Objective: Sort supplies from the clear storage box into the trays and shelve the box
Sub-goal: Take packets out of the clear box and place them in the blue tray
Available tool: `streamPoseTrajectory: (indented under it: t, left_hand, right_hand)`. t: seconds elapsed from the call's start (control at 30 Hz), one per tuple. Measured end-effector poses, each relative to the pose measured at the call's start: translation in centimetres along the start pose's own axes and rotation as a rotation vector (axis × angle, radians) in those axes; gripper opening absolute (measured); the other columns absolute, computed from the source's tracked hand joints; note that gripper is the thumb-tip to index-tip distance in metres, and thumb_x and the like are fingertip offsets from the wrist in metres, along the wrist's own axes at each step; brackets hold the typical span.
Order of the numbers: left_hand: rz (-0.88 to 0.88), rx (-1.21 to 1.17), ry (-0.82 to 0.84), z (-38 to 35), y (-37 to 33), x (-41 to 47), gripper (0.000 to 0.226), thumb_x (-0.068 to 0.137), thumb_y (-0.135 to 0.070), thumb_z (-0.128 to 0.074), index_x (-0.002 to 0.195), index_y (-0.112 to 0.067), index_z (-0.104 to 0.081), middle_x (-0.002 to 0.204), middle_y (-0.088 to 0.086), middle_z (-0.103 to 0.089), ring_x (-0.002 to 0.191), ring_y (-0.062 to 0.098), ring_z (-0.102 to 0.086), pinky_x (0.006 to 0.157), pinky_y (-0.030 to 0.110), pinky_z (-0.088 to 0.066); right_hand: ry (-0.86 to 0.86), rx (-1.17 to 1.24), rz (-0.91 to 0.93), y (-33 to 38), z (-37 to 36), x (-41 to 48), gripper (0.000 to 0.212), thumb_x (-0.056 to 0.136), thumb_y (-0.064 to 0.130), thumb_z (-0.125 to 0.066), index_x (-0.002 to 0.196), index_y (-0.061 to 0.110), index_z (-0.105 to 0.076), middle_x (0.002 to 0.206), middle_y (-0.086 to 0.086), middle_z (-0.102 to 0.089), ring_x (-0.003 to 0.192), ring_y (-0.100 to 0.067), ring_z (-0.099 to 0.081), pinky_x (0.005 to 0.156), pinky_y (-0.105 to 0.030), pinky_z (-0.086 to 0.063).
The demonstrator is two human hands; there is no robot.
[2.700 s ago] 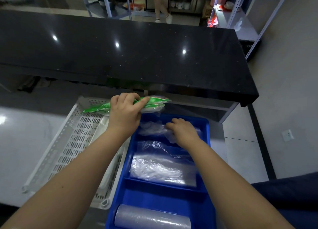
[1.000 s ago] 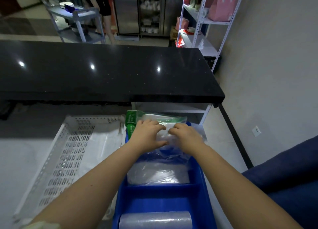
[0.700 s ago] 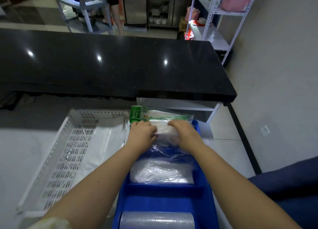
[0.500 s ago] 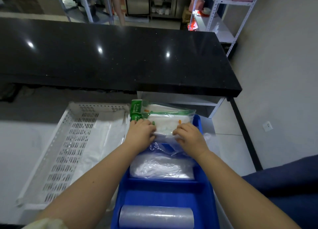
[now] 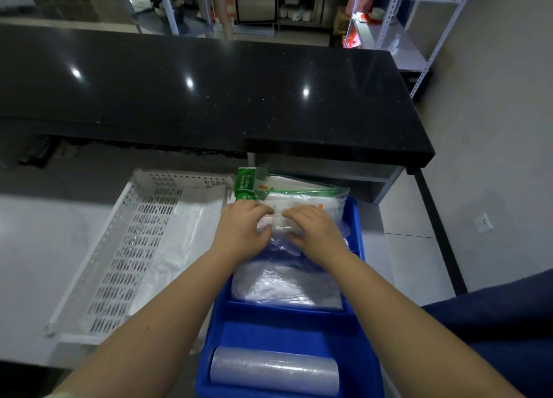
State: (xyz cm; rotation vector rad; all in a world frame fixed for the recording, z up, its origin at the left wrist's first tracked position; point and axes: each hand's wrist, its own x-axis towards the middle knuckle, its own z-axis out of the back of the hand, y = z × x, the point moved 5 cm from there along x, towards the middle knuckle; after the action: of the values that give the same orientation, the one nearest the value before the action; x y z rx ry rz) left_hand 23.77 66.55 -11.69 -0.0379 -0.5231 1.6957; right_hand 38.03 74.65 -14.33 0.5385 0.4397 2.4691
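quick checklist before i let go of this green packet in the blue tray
1. Grip: left hand and right hand both hold the green-topped clear plastic packet: ok.
2. Packet seated in the blue plastic divided tray: not ok, its far end overhangs the far rim.
3. What lies beneath the packet: cannot tell, the hands cover it.
4. Stack of clear plastic bags lies flat in the middle compartment: ok.
5. Clear film roll in the near compartment sits apart from the hands: ok.
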Motion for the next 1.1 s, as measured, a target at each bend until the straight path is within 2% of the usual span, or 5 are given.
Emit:
streamPoseTrajectory:
  t: [0.23,0.5,0.73,0.87,1.1]
  left_hand:
    - [-0.261,0.086,0.099,-1.1,-2.4,-1.6,0.035,0.08,-0.039,-0.054,0.11,-0.025,-0.066,0.109,-0.006,-0.066,0.105,0.017,-0.056,0.094,0.038,-0.04]
    - [-0.072,0.206,0.379,-3.9,-1.3,-1.9,0.045,0.09,-0.047,-0.044,0.13,-0.027,-0.053,0.138,-0.007,-0.05,0.127,0.018,-0.041,0.103,0.039,-0.027]
    - [-0.051,0.118,0.387,-3.0,-1.7,-1.9,0.045,0.087,-0.04,-0.047,0.129,-0.026,-0.054,0.135,-0.005,-0.052,0.126,0.017,-0.043,0.104,0.039,-0.028]
    - [-0.128,0.006,0.162,-1.3,-1.4,-2.5,0.051,0.079,-0.04,-0.049,0.128,-0.027,-0.055,0.128,-0.005,-0.057,0.12,0.016,-0.048,0.103,0.038,-0.036]
    - [-0.167,0.166,0.401,-3.9,-2.0,-2.5,0.048,0.085,-0.049,-0.045,0.13,-0.034,-0.052,0.132,-0.011,-0.053,0.124,0.016,-0.043,0.105,0.041,-0.026]
  right_hand:
    - [0.102,0.012,0.005,-0.4,0.7,-0.1,0.044,0.079,0.022,-0.073,0.122,0.017,-0.061,0.12,-0.001,-0.063,0.115,-0.022,-0.053,0.103,-0.037,-0.034]
    - [-0.031,-0.332,0.126,-0.6,2.1,-4.2,0.041,0.071,0.022,-0.074,0.11,0.017,-0.065,0.111,-0.003,-0.065,0.105,-0.028,-0.057,0.083,-0.039,-0.043]
    - [0.352,-0.204,-0.131,-1.4,-0.4,-4.8,0.066,0.088,0.064,-0.023,0.143,0.03,-0.035,0.144,0.006,-0.044,0.13,-0.016,-0.039,0.102,-0.038,-0.032]
    - [0.388,-0.171,-0.183,-1.8,-0.9,-4.4,0.063,0.09,0.062,-0.022,0.145,0.032,-0.031,0.147,0.006,-0.041,0.133,-0.017,-0.036,0.103,-0.039,-0.031]
    - [0.269,-0.088,-0.162,-1.1,0.9,-3.4,0.045,0.097,0.039,-0.041,0.139,0.026,-0.044,0.139,0.003,-0.051,0.128,-0.018,-0.043,0.101,-0.038,-0.033]
